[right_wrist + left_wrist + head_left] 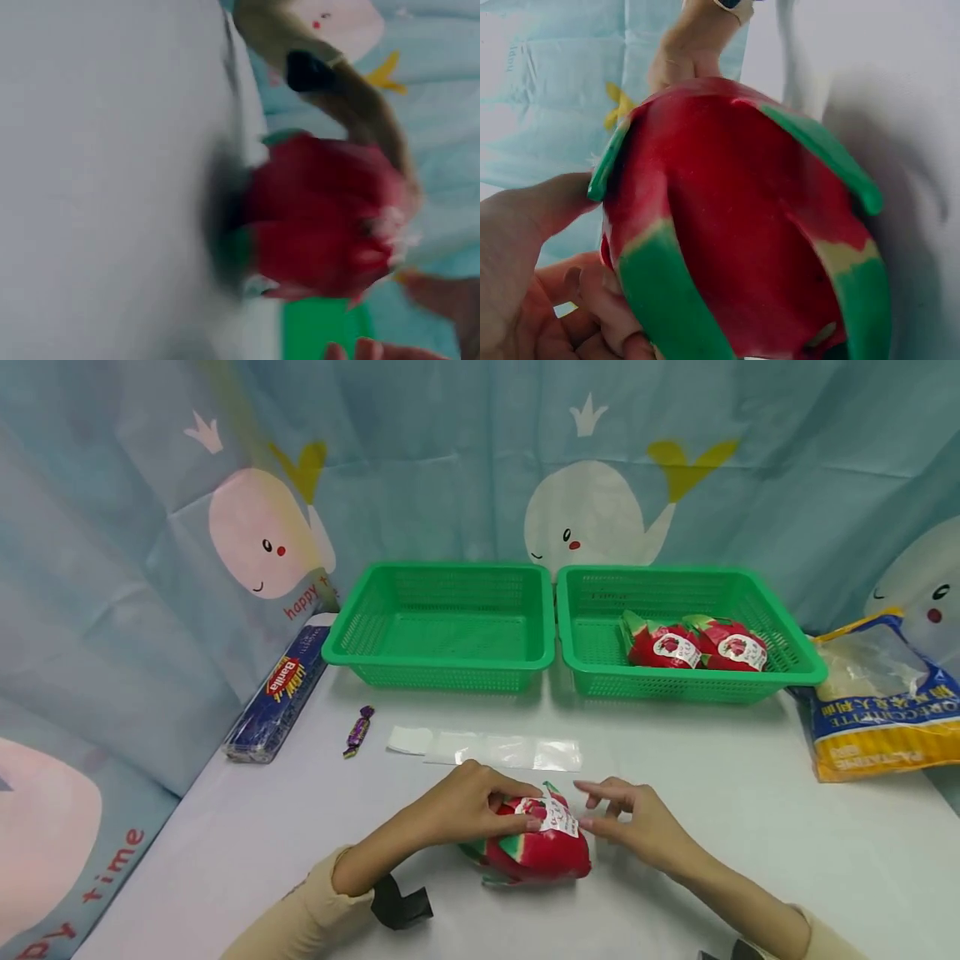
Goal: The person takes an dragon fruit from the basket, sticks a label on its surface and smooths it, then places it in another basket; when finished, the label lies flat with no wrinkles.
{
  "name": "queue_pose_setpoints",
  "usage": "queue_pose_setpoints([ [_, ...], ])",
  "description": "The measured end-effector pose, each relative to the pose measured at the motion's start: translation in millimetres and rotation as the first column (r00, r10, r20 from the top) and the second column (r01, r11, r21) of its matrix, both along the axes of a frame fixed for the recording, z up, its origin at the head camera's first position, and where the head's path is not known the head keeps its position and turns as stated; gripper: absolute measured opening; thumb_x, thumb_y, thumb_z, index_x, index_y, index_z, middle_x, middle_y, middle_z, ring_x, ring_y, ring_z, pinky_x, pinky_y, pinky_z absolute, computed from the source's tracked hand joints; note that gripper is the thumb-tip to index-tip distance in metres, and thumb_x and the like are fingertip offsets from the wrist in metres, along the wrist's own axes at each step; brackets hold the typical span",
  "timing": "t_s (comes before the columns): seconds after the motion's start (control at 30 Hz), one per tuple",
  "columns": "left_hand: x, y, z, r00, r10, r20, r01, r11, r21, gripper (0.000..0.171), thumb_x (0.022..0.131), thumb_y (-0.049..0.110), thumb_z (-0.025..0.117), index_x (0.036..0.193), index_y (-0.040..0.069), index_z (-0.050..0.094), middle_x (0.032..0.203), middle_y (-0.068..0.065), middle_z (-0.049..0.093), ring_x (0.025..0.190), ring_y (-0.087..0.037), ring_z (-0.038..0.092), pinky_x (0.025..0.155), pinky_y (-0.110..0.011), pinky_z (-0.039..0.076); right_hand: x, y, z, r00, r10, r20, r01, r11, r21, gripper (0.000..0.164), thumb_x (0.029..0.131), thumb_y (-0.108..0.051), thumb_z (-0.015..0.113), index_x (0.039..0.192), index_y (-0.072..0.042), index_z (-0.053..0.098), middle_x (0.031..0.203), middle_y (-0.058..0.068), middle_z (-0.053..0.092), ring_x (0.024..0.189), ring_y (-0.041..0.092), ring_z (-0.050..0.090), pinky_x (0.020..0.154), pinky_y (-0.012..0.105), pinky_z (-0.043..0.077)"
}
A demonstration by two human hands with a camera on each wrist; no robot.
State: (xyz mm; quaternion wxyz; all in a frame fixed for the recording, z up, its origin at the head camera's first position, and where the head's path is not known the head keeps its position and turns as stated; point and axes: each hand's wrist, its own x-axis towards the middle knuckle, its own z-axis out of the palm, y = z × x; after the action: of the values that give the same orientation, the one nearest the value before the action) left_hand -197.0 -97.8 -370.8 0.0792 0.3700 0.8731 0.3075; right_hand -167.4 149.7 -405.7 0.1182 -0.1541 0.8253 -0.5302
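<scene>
A red dragon fruit point(551, 858) with green-tipped scales lies on the white table in front of the person. On its upper side is a white oval label point(557, 818) with a fruit picture. The left hand point(461, 806) holds the fruit from the left, its thumb and index finger over the label's edges. In the left wrist view, the scaly end of the dragon fruit point(727, 202) fills the middle, hiding part of that hand. Just right of the fruit hovers the right hand point(641, 822), fingers loosely bent and holding nothing. The right wrist view is blurred.
A glossy backing strip point(510, 750) lies beyond the fruit, near a purple wrapped candy point(359, 731). Behind stand two green baskets, the left one point(438, 672) bare, the right one point(675, 681) holding two labelled dragon fruits point(671, 646). A blue pasta box point(277, 697) and pasta bag point(877, 710) flank them.
</scene>
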Motion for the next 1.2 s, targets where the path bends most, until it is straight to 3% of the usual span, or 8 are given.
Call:
queue_pose_setpoints([
  [0.17,-1.9,-0.1,-0.4,0.999,-0.021,0.042,0.019,0.999,0.038,0.037,0.08,0.043,0.067,0.108,0.019,0.07,0.044,0.01,0.033,0.041,0.002,0.025,0.04,-0.016,0.02,-6.8,-17.5,10.4,0.995,0.095,-0.026,-0.094,0.994,0.059,0.054,0.088,-0.031,0.059,0.134,-0.006,0.046,0.118,0.01,0.054,0.096,0.014,0.054,0.077,0.029,0.051],
  [0.3,-1.0,0.9,-4.2,0.998,-0.023,0.053,0.02,0.998,0.059,0.039,0.08,0.044,0.067,0.109,0.018,0.069,0.043,0.01,0.034,0.04,0.003,0.026,0.039,-0.016,0.02,-4.6,-21.1,4.6,0.978,0.161,0.13,-0.164,0.986,0.009,0.058,0.092,-0.034,0.052,0.143,-0.014,0.033,0.131,0.011,0.045,0.117,0.024,0.043,0.093,0.041,0.042],
  [0.47,0.2,0.9,-4.4,1.0,0.01,0.021,-0.011,0.999,0.045,0.04,0.079,0.047,0.068,0.109,0.02,0.069,0.042,0.01,0.032,0.04,0.001,0.024,0.04,-0.016,0.018,-3.0,-9.5,-2.8,0.894,0.252,0.37,-0.192,0.962,-0.192,0.057,0.096,-0.033,0.041,0.148,-0.02,0.019,0.149,0.014,0.024,0.13,0.028,0.031,0.099,0.042,0.041],
  [0.57,0.4,-0.3,-4.5,1.0,0.024,0.016,-0.025,0.999,0.041,0.039,0.078,0.047,0.068,0.107,0.021,0.07,0.042,0.011,0.032,0.041,0.001,0.024,0.039,-0.016,0.018,-6.4,-6.4,-3.6,0.863,0.278,0.421,-0.19,0.952,-0.241,0.056,0.096,-0.035,0.04,0.146,-0.014,0.023,0.145,0.016,0.031,0.124,0.024,0.038,0.095,0.042,0.044],
  [0.73,0.7,-2.0,-6.8,0.999,0.031,0.019,-0.032,0.998,0.063,0.039,0.078,0.046,0.069,0.107,0.02,0.07,0.043,0.01,0.035,0.041,0.003,0.027,0.039,-0.015,0.021,-9.7,-14.2,-8.2,0.889,0.195,0.415,-0.123,0.973,-0.193,0.057,0.096,-0.043,0.036,0.143,-0.011,0.032,0.142,0.014,0.038,0.125,0.024,0.037,0.096,0.042,0.042],
  [0.83,1.1,-2.6,-6.9,0.999,0.04,0.018,-0.041,0.997,0.073,0.04,0.077,0.047,0.069,0.107,0.02,0.07,0.043,0.01,0.036,0.041,0.003,0.028,0.038,-0.015,0.021,-8.2,-16.2,-12.7,0.903,0.172,0.393,-0.11,0.979,-0.174,0.054,0.098,-0.038,0.034,0.143,-0.007,0.031,0.143,0.016,0.036,0.128,0.027,0.034,0.097,0.037,0.041],
  [1.13,2.2,-2.3,-8.2,1.0,0.023,-0.01,-0.022,0.996,0.083,0.039,0.079,0.045,0.068,0.108,0.018,0.07,0.043,0.01,0.035,0.041,0.004,0.027,0.039,-0.015,0.02,0.5,-12.6,-11.4,0.92,0.214,0.329,-0.159,0.97,-0.186,0.053,0.098,-0.034,0.034,0.146,-0.013,0.024,0.147,0.019,0.026,0.128,0.029,0.033,0.091,0.035,0.044],
  [1.2,2.9,-2.7,-8.8,1.0,0.023,0.007,-0.024,0.996,0.081,0.04,0.079,0.045,0.068,0.108,0.018,0.07,0.044,0.01,0.036,0.041,0.004,0.027,0.039,-0.015,0.021,1.6,-11.6,-15.8,0.952,0.199,0.232,-0.169,0.975,-0.141,0.051,0.099,-0.029,0.034,0.145,-0.009,0.026,0.143,0.022,0.032,0.126,0.026,0.038,0.09,0.031,0.046],
])
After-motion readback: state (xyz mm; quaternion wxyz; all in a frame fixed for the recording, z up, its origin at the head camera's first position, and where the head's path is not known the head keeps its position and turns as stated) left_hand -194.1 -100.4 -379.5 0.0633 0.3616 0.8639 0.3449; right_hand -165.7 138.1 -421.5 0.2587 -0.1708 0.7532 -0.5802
